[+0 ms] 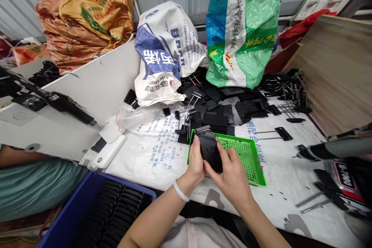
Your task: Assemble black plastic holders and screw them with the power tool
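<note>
Both my left hand (pixel 195 161) and my right hand (pixel 229 174) grip a flat black plastic part (pixel 209 151) with a round hub at its centre. Its lower edge is hidden behind my fingers. Just behind the part, a bright green perforated tray (pixel 247 155) lies tilted on the white printed sheet (pixel 151 159), and my right hand is close to its near rim. A heap of similar black parts with metal pins (pixel 215 112) lies beyond my hands. A white bangle (pixel 180 190) circles my left wrist.
A blue crate (pixel 95 213) packed with black parts stands at lower left, beside a teal-clad person (pixel 31 186). A black power tool (pixel 64 104) lies on a white board at left. Large woven sacks (pixel 241 27) rise behind the heap. A wooden board (pixel 337 73) leans at right.
</note>
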Tool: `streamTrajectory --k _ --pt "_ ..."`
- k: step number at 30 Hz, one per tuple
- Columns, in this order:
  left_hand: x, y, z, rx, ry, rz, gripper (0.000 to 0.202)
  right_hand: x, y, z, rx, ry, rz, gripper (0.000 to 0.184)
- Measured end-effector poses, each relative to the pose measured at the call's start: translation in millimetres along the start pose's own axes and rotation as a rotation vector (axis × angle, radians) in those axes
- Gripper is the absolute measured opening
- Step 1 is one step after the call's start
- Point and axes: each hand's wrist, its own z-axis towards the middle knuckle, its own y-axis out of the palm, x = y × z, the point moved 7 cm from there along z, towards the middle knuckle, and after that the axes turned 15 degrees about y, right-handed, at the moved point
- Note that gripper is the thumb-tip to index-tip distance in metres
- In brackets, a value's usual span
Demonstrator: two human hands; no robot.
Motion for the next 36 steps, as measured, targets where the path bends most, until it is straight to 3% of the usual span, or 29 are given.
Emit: streamTrajectory --k 21,24,27,29,31,33,36 --pt "-2 2.7 -3 0.017 0.007 0.051 0.041 5 7 -4 -0.073 0.025 -0.071 0.061" --pt "-1 1.2 -2 0.023 -0.007 0.052 0.042 15 3 -2 -0.189 0.067 0.095 0.056" --pt "0 6.1 -3 -0.029 -0.029 0.023 0.042 39 0 4 -0.283 0.287 0.394 0.042" --pt "2 11.3 -5 -0.073 -0.041 0.005 0.044 49 8 6 -0.424 0.395 0.580 0.035" --pt "4 14.9 -8 -0.094 -0.040 0.008 0.044 48 18 6 -0.572 0.405 0.724 0.032" --pt "5 18.0 -11 -0.109 -0.028 0.020 0.042 45 21 6 -0.588 0.405 0.813 0.031" --pt "6 19.8 -13 -0.107 0.005 0.044 0.039 46 23 3 -0.495 0.448 0.840 0.031"
